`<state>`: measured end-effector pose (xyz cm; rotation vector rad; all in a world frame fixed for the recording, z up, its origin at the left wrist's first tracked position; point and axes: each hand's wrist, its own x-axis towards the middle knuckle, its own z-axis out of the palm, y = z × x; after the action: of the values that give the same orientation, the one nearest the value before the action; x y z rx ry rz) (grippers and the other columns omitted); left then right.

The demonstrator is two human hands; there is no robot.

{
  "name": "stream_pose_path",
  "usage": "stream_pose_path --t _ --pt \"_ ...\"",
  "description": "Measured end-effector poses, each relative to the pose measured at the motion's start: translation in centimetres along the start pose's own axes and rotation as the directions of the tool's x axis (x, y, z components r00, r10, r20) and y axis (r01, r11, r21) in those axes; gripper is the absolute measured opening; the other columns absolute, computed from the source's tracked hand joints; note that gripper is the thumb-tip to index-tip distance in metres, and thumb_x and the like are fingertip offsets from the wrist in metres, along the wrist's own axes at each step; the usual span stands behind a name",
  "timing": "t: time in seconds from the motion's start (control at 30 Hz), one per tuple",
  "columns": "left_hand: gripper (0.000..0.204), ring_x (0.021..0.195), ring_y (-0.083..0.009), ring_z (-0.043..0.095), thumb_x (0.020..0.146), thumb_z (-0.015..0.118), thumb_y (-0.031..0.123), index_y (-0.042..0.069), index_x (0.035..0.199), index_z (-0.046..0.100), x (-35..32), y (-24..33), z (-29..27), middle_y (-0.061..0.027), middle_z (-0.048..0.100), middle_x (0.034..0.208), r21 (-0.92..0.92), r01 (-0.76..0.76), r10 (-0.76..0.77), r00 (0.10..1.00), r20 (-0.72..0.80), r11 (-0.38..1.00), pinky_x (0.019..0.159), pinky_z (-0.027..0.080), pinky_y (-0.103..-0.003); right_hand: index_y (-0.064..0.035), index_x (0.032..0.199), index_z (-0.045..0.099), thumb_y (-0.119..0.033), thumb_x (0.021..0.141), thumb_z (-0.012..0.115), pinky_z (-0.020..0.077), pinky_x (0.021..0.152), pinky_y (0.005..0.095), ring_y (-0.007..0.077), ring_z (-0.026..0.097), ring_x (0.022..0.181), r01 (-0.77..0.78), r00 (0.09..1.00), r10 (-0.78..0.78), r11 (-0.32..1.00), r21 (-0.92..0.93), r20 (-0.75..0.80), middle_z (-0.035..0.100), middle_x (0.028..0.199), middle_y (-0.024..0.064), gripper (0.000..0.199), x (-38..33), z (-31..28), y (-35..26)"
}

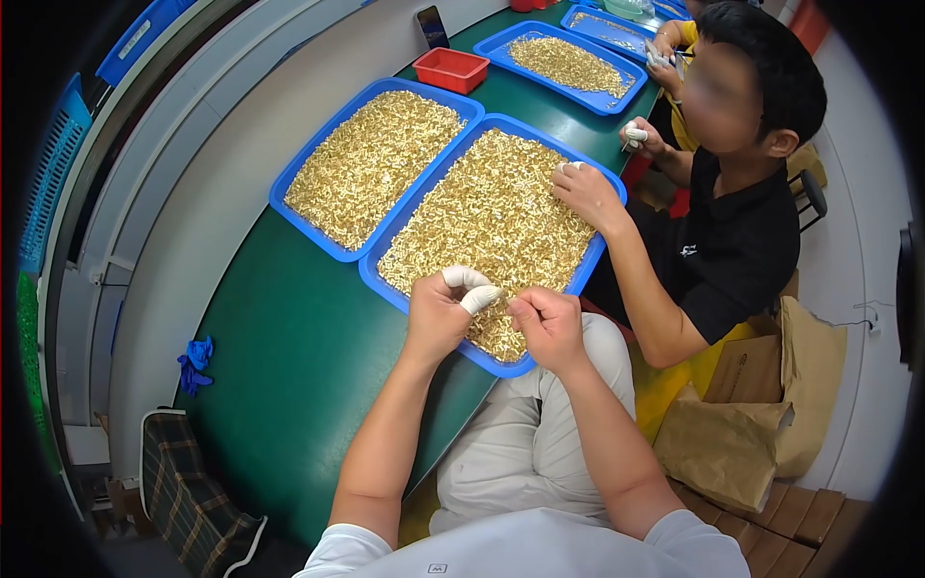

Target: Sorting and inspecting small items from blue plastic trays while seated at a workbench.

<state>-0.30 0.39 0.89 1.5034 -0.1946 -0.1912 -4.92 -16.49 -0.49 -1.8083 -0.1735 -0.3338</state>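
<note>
Both my hands are raised over the near edge of a blue tray [390,231] full of small gold-coloured metal pieces [482,202]. My left hand [443,310] wears white finger cots on its thumb and index finger. Those two fingertips are pinched together; what lies between them is too small to make out. Close to its right, my right hand [549,328] is bare and closed, thumb against the curled index finger. Anything it grips is hidden or too small to name. A narrow gap separates the two hands.
A second blue tray [279,183] of gold pieces adjoins on the left. Behind stand a red bin [451,69], a phone [432,27] and another blue tray [631,101]. A co-worker [732,222] reaches into my tray from the right. Blue gloves [196,364] lie on the green table [299,385].
</note>
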Motion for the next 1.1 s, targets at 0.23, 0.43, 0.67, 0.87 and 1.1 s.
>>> stream_pose_path --t 0.23,0.43,0.67,0.87,1.1 --pt "0.018 0.058 -0.0036 0.051 0.085 0.075 0.009 0.003 0.070 0.066 0.3 -0.5 -0.8 0.0018 0.061 0.063 0.377 0.023 -0.050 0.997 0.062 0.926 0.051 0.038 -0.022 -0.0003 0.076 0.064 -0.008 0.086 0.066 0.0439 0.052 0.0322 0.0213 0.058 0.055 0.045 0.999 -0.046 0.996 -0.073 -0.011 0.060 0.063 0.0097 0.013 0.0 0.3 0.0" --pt "0.012 0.068 -0.0055 0.056 0.084 0.075 0.009 0.000 0.090 0.069 -0.1 0.1 0.1 -0.0005 0.066 0.078 -0.003 -0.011 0.012 0.995 0.102 1.000 0.058 0.045 -0.023 0.0022 0.079 0.064 -0.005 0.089 0.062 0.0438 0.051 0.0251 0.0111 0.058 0.055 0.078 0.996 -0.079 0.996 -0.044 -0.033 0.063 0.064 0.0062 0.012 0.1 0.3 -0.1" --pt "0.036 0.082 -0.0183 0.063 0.081 0.075 0.012 0.003 0.115 0.066 0.3 1.8 -0.5 -0.0068 0.066 0.096 0.514 -0.179 0.180 0.983 0.047 0.839 0.073 0.050 -0.032 0.0008 0.081 0.063 -0.014 0.097 0.058 0.0433 0.052 0.0218 0.0062 0.056 0.058 -0.065 0.993 0.073 0.994 0.088 -0.093 0.062 0.066 0.0025 0.022 -0.2 0.3 0.4" --pt "0.028 0.082 -0.0316 0.061 0.074 0.078 0.018 0.008 0.099 0.071 0.2 0.3 -0.2 -0.0125 0.062 0.083 0.843 -0.295 0.259 0.946 0.194 0.449 0.074 0.049 -0.041 0.0007 0.081 0.064 -0.013 0.094 0.061 0.0455 0.053 0.0252 0.0104 0.059 0.056 -0.080 0.990 0.087 0.995 0.065 -0.115 0.063 0.063 0.0053 0.019 -0.1 0.4 0.1" --pt "0.011 0.084 -0.0226 0.064 0.077 0.075 0.007 0.005 0.088 0.073 0.8 -0.4 -0.7 -0.0095 0.067 0.087 0.564 -0.292 0.320 0.946 0.052 0.773 0.075 0.051 -0.033 0.0004 0.081 0.063 -0.013 0.097 0.058 0.0416 0.051 0.0218 0.0052 0.053 0.055 -0.059 0.993 0.062 0.998 0.032 -0.101 0.061 0.064 0.0020 0.021 0.0 0.4 -0.3"
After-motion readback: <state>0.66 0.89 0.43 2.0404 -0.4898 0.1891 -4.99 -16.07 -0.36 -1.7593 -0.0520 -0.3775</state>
